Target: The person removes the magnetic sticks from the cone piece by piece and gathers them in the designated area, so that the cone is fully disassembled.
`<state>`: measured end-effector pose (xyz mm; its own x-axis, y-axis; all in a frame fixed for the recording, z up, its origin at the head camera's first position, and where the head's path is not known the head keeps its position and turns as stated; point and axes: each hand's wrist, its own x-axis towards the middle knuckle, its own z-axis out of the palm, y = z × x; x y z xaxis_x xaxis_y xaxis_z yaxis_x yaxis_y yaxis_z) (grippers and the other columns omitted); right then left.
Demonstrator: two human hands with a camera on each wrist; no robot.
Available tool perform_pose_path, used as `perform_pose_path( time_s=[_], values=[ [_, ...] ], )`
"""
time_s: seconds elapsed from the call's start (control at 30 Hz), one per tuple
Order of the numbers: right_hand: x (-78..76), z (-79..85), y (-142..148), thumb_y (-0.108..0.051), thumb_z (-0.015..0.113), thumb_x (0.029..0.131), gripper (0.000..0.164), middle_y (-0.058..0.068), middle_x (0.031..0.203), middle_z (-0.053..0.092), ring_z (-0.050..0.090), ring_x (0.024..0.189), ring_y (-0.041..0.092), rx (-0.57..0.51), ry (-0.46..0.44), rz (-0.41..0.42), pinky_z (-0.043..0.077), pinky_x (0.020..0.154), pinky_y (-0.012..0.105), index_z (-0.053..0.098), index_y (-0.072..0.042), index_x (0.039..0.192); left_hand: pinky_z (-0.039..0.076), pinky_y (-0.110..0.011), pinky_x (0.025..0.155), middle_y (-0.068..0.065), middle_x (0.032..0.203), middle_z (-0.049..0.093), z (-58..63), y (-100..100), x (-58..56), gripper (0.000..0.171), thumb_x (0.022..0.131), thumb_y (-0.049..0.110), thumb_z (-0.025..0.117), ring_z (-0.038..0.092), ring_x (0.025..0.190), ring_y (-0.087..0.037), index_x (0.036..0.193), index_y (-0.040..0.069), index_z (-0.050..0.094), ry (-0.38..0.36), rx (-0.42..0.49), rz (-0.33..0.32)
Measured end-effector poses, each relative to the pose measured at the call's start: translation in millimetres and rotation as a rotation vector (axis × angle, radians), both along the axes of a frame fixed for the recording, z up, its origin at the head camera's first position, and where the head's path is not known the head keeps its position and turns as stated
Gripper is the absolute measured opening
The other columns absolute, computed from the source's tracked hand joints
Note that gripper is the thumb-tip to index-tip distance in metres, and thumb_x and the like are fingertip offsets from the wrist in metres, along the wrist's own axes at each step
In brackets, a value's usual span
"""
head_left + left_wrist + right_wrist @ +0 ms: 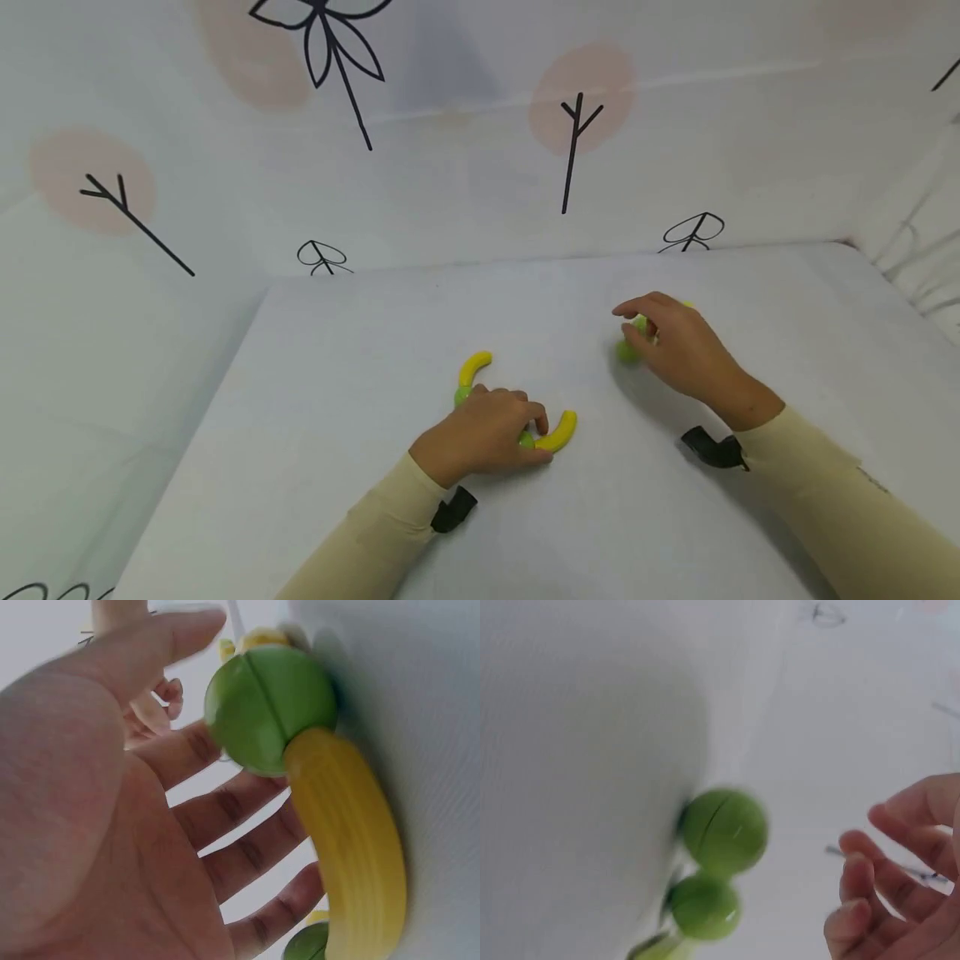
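Note:
My left hand [480,432] is over a group of toy pieces: a curved yellow piece [476,365] with a green ball [462,396] beyond the knuckles, and another curved yellow piece [558,435] joined to a green ball [527,440] by the thumb. In the left wrist view the fingers reach loosely behind the ball [266,709] and ribbed yellow piece [349,840]; the thumb stands apart. My right hand [682,350] hovers by green balls [627,352], fingers loosely bent. The right wrist view shows two touching balls [726,831], apart from the fingers.
A white surface [360,367] lies under everything. White cloth walls [450,183] printed with black plant drawings and pink circles rise behind and at the sides. Black wrist mounts [454,510] hang below both sleeves. A yellow bit [687,305] peeks out behind the right hand.

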<state>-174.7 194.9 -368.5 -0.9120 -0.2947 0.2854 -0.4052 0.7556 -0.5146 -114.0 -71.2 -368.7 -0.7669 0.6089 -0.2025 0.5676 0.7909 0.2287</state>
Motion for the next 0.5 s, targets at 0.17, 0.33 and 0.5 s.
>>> perform_pose_path(
  time_s=[0.17,0.33,0.5],
  values=[
    [18.7,1.5,-21,-0.004,0.066,0.094,0.016,0.002,0.096,0.07,0.054,0.073,0.007,-0.099,-0.02,0.279,0.048,0.06,0.022,0.072,-0.012,0.107,0.04,-0.033,0.079,0.015,0.085,0.059,2.0,-4,-1.6,0.036,0.078,0.048,0.082,0.052,0.075,-0.002,0.108,0.03,0.072,-0.042,-0.01,0.0],
    [29.3,-1.0,-32,-0.008,0.067,0.094,0.016,-0.002,0.102,0.071,0.055,0.075,0.003,-0.067,-0.214,0.479,0.05,0.065,0.021,0.071,-0.013,0.109,0.042,-0.034,0.083,0.014,0.089,0.063,5.1,-8,-3.7,0.038,0.076,0.041,0.086,0.053,0.077,-0.001,0.109,0.029,0.072,-0.045,-0.023,-0.02],
    [34.4,-6.6,-39,-0.01,0.069,0.092,0.017,-0.007,0.104,0.068,0.055,0.074,0.002,0.026,-0.357,0.556,0.05,0.067,0.021,0.072,-0.015,0.108,0.043,-0.039,0.091,0.015,0.083,0.059,7.1,-10,-4.0,0.03,0.077,0.036,0.086,0.053,0.077,-0.001,0.103,0.027,0.073,-0.044,-0.017,-0.014]
  ],
)
